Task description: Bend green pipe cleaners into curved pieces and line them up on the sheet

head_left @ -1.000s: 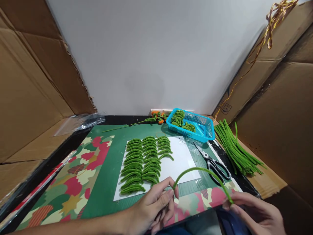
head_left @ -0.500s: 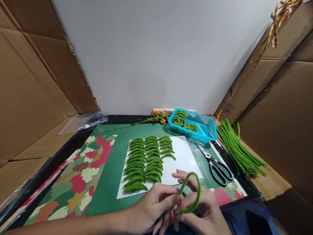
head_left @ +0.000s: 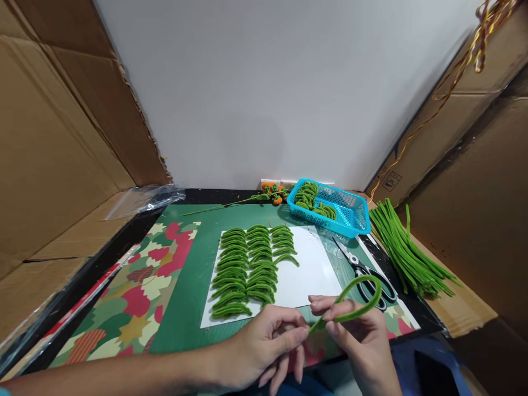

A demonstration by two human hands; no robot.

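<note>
Green fuzzy stem (head_left: 378,291), an open arch a second ago, now curls into a loop by the near edge of the white board (head_left: 305,278); bending looks well along (to my eye). The left hand (head_left: 268,344) pinches its tail, the right hand (head_left: 365,341) grips the loop's neck.

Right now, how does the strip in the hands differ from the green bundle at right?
The held strip curls into a loop; the bundle lies nearly straight. The held strip is single; the bundle has many. The held strip is in the left hand and right hand; the bundle lies untouched. Both are green.
</note>
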